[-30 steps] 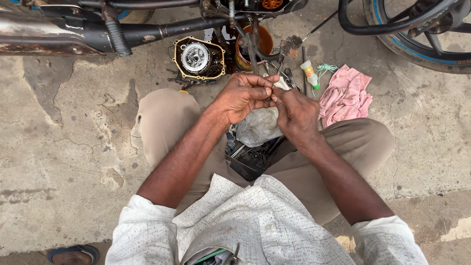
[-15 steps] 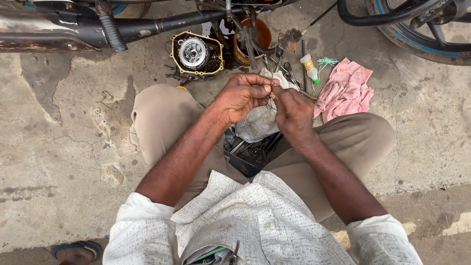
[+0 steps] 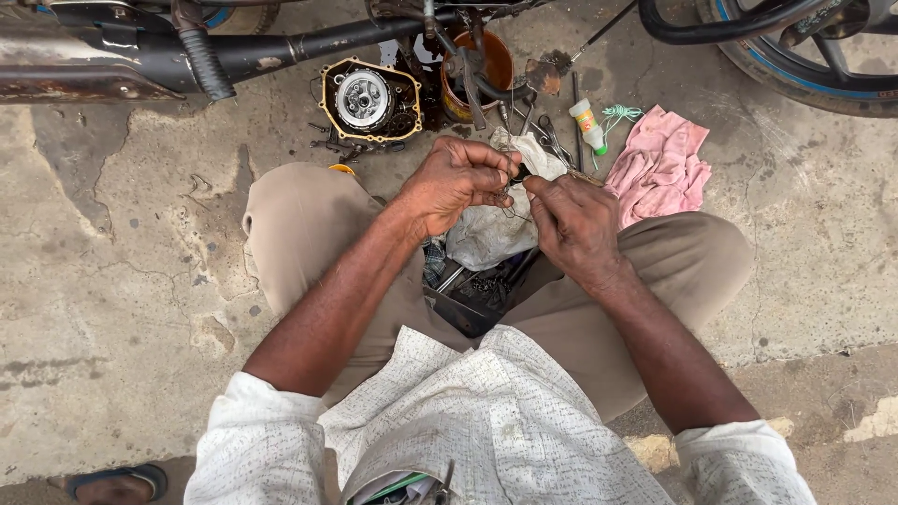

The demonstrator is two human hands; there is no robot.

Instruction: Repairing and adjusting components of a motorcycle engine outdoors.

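My left hand (image 3: 456, 182) and my right hand (image 3: 572, 217) meet over my lap, fingertips pinched together on a small dark metal part (image 3: 514, 180) that is mostly hidden by the fingers. Just beneath them a crumpled grey plastic bag (image 3: 486, 234) rests between my knees. Under the bag lies a dark tray of tools and small parts (image 3: 477, 292). I am squatting on the concrete in tan trousers and a white patterned shirt.
A motorcycle stands across the top: exhaust pipe (image 3: 84, 65), open clutch housing (image 3: 367, 98), rear tyre (image 3: 795, 51). Near it are an orange oil-filled tub (image 3: 496, 65), a small bottle (image 3: 589, 126), loose tools (image 3: 547, 136) and a pink rag (image 3: 659, 164). A sandalled foot (image 3: 117, 483) shows bottom left.
Both hands stay pinched together on the small part with slight finger movement. The view has shifted a little, so the motorcycle sits higher in the frame.
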